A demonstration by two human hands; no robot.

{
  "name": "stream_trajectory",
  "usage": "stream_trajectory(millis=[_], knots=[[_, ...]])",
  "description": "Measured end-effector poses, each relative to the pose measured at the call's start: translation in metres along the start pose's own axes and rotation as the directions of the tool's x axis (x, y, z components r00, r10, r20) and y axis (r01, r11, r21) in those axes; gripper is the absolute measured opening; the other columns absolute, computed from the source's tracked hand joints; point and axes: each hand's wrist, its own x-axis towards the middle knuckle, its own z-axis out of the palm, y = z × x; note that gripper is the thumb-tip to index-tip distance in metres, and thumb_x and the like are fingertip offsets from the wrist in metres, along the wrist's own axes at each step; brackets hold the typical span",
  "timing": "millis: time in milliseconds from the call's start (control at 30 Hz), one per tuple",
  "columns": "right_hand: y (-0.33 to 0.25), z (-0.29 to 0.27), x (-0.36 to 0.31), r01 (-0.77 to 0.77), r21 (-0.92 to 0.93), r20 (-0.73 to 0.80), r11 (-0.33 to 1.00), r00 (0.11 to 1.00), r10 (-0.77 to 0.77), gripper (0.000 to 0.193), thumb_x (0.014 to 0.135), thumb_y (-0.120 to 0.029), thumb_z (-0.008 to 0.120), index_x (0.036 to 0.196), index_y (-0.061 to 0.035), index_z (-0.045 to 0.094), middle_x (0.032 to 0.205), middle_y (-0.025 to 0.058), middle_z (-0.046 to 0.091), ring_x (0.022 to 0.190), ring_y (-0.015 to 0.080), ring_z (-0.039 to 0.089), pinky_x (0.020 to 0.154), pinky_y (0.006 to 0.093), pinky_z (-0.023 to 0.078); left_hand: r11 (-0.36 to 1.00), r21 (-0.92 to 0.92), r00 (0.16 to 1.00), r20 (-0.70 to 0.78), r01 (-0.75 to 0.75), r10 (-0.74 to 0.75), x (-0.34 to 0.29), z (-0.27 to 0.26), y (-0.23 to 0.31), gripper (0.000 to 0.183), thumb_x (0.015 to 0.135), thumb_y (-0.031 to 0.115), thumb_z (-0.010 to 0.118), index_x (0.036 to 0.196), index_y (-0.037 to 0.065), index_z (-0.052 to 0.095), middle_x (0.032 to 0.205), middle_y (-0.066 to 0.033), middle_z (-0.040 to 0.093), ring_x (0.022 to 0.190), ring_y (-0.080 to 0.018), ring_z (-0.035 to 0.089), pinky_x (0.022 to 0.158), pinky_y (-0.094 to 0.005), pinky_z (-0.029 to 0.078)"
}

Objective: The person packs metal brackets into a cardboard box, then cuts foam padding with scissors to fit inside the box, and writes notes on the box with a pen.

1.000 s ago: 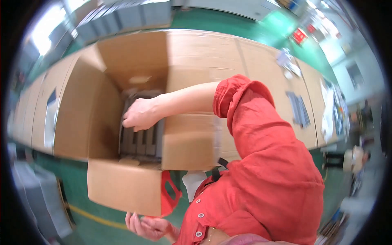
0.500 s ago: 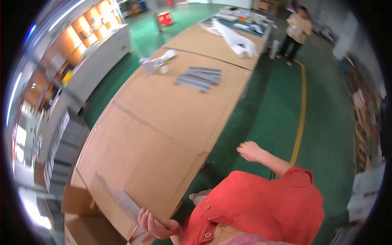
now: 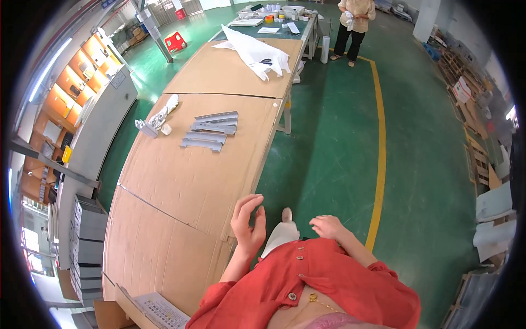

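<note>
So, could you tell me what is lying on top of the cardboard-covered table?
On the cardboard-covered table lie grey metal brackets, a white cloth and a printed sheet. The tabletop underneath is hidden.

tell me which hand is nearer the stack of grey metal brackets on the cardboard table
Left. The left hand is open at the near edge of the cardboard table, with the grey metal brackets farther up its surface. The right hand hangs over the green floor, off the table.

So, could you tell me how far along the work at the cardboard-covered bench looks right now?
Grey metal brackets lie stacked in a neat group on the cardboard-covered bench, so laying out looks done. Nothing is in hand: the left hand is open at the bench edge, and the right hand hangs empty over the green floor. All the brackets remain unhandled.
</note>
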Motion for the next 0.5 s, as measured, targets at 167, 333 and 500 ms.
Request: stream_trajectory(millis=[167,333,500], knots=[[0.021,-0.043,0.097,0.153,0.005,0.016,0.988,0.988,-0.153,0.017,0.086,-0.017,0.06,0.101,-0.009,0.065,0.097,0.0088,0.068,0.094,0.0298,0.065,0.079,0.0426,0.052,0.978,-0.054,0.968,-0.14,0.2,-0.206,0.04,0.019,-0.083,0.025,0.083,-0.01,0.058,0.106,-0.001,0.063,0.102,-0.0155,0.064,0.092,-0.0231,0.063,0.081,-0.0294,0.05],[0.067,-0.094,0.19,0.17,-0.047,0.048,0.984,0.985,-0.168,0.016,0.084,-0.009,0.057,0.097,-0.0082,0.066,0.096,0.0096,0.069,0.093,0.0299,0.065,0.08,0.0428,0.053,0.838,-0.181,0.809,-0.223,0.514,-0.544,0.096,0.034,-0.179,0.017,0.093,0.0,0.057,0.108,-0.001,0.063,0.099,-0.0048,0.065,0.091,-0.0108,0.06,0.083,-0.0253,0.048],[0.127,-0.149,0.252,0.153,-0.02,-0.037,0.988,0.987,-0.154,0.022,0.078,-0.003,0.054,0.095,-0.0078,0.067,0.094,0.0116,0.069,0.091,0.032,0.065,0.077,0.0444,0.053,0.756,-0.332,0.763,-0.14,0.564,-0.631,0.195,0.071,-0.267,0.02,0.092,0.005,0.06,0.111,-0.001,0.062,0.097,-0.0039,0.065,0.088,-0.0095,0.058,0.078,-0.0236,0.047]])
